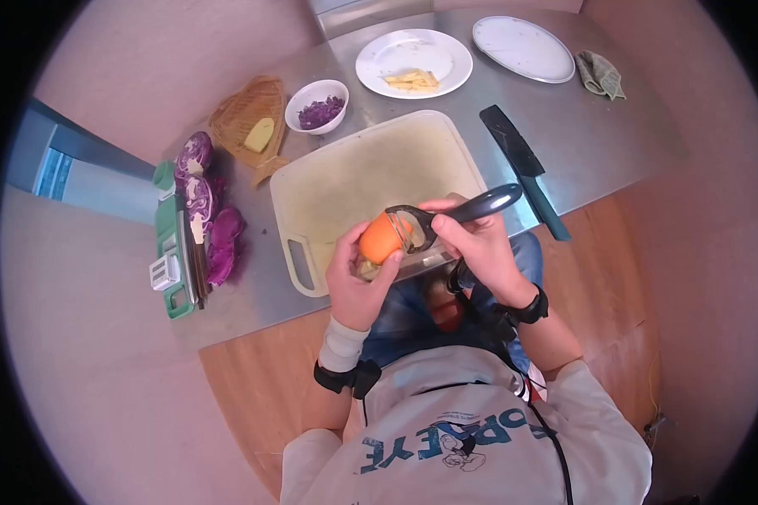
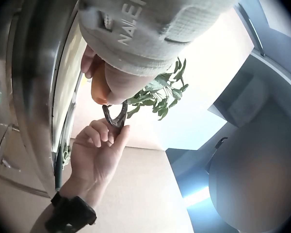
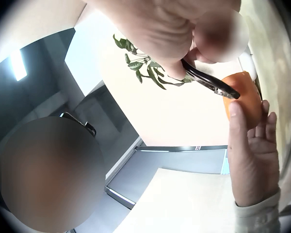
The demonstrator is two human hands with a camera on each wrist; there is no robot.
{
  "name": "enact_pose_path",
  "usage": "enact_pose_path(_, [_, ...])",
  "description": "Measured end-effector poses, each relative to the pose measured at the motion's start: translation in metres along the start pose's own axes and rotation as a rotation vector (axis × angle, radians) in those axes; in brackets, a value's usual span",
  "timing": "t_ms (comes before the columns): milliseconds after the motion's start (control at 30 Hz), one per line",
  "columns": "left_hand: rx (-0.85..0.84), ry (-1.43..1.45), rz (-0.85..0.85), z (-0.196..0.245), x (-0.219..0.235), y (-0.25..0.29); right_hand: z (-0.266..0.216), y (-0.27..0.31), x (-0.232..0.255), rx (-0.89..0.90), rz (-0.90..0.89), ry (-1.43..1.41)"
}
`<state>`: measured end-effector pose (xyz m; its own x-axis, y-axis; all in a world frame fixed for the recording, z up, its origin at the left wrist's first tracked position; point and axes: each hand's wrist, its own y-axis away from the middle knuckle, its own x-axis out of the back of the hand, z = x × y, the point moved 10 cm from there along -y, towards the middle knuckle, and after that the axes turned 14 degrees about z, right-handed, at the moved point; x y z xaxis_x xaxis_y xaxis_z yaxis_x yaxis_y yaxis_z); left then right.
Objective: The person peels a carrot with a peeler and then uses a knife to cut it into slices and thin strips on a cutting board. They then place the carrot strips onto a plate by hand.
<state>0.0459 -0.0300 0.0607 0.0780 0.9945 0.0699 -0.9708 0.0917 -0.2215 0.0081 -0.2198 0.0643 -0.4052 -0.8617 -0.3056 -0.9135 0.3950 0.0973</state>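
Two grips: holding a carrot piece (image 1: pixel 378 240) in the left hand (image 1: pixel 355 282), with thumb and fingers around its sides, presumably to steady it and leave the other side exposed; pinching a black Y-peeler (image 1: pixel 490 203) in the right hand (image 1: pixel 486 248), near the neck, likely for close control. For the carrot piece, a place between both hands, touching the Y-peeler, above the near edge of a cutting board (image 1: pixel 370 168). On the table (image 1: pixel 640 139), to the right, a green-handled knife (image 1: pixel 514 143), seemingly for easy reach.
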Motion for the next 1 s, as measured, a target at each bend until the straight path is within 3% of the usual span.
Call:
enact_pose_path(167, [0.027,0.091,-0.053,0.002,-0.007,0.0,0.003,-0.002,0.002,-0.106,-0.012,0.056])
enact_pose_path(367, [0.162,0.241,-0.082,-0.012,-0.011,0.003,-0.003,-0.004,-0.005,0.012,-0.064,0.095])
enact_pose_path(433, [0.327,0.345,-0.108,-0.021,-0.016,0.007,-0.016,-0.005,-0.007,0.183,-0.04,0.064])
enact_pose_path(567, [0.342,0.37,-0.109,-0.028,-0.017,0.008,-0.022,-0.003,-0.007,0.276,-0.071,0.163])
enact_pose_path(1000, [0.301,0.326,-0.103,-0.023,-0.016,-0.002,0.003,-0.011,-0.009,0.159,-0.074,0.1])
